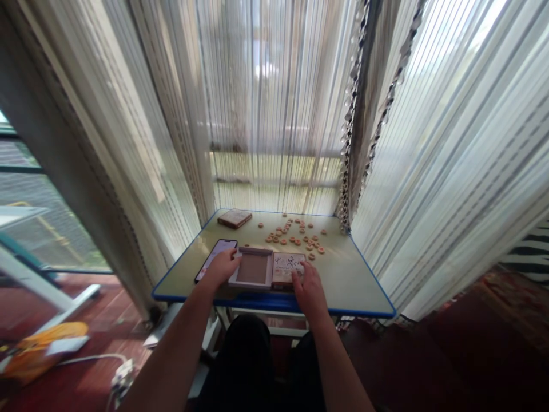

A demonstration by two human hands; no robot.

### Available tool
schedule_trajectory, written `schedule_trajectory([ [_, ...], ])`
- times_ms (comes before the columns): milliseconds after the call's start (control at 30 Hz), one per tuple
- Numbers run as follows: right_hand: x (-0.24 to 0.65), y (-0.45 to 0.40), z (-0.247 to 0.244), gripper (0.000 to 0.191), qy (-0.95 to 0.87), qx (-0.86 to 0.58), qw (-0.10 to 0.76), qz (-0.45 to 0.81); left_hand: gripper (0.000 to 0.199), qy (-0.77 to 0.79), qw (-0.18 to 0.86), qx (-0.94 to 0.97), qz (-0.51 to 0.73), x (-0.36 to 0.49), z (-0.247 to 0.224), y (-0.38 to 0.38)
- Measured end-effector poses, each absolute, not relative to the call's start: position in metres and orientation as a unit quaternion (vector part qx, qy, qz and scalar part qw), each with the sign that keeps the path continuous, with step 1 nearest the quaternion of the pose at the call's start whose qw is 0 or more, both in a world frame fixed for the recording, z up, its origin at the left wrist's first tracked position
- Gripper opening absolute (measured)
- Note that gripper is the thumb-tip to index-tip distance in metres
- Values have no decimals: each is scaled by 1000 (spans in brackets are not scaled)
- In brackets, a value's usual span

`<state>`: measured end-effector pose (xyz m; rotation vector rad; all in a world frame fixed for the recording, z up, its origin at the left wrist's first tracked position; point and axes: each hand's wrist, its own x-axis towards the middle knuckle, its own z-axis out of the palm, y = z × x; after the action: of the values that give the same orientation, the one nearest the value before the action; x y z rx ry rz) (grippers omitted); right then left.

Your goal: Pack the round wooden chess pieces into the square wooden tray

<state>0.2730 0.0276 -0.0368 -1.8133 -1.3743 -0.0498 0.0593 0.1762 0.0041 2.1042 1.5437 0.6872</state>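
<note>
An open, shallow box tray (pixel 252 268) lies near the front edge of the table, its inside bare. My left hand (pixel 224 268) rests at the tray's left rim, fingers on it, beside a phone (pixel 208 264). Against the tray's right side lies a printed box lid (pixel 283 269) with dark brush-like marks. My right hand (pixel 309 283) touches the lid's right side with its fingers apart. Behind them, several round wooden pieces (pixel 297 242) are scattered over the table.
The pale table (pixel 351 280) has a blue edge. A closed flat box (pixel 234 218) sits at its back left corner. Striped curtains (pixel 274 103) hang behind and on both sides. An orange bag (pixel 40 349) lies on the floor at left.
</note>
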Motion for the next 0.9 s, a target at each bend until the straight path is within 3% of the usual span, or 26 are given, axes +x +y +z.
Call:
schedule_trajectory([
  [167, 276, 23, -36, 41, -532, -734, 422, 31, 42, 568, 102, 806, 129, 61, 15, 165],
  [300, 282, 21, -35, 40, -511, -736, 437, 73, 42, 528, 17, 833, 162, 77, 22, 129],
  [467, 285, 20, -36, 38, -501, -736, 449, 78, 42, 346, 104, 920, 149, 110, 17, 92],
  [633, 285, 19, -34, 36, -513, -736, 436, 75, 23, 324, 29, 941, 96, 132, 12, 80],
  [767, 288, 20, -25, 32, -525, -741, 411, 82, 20, 326, -37, 939, 100, 139, 17, 75],
  [900, 292, 15, -19, 32, -493, -765, 402, 95, 16, 305, -26, 950, 69, 148, 20, 71],
])
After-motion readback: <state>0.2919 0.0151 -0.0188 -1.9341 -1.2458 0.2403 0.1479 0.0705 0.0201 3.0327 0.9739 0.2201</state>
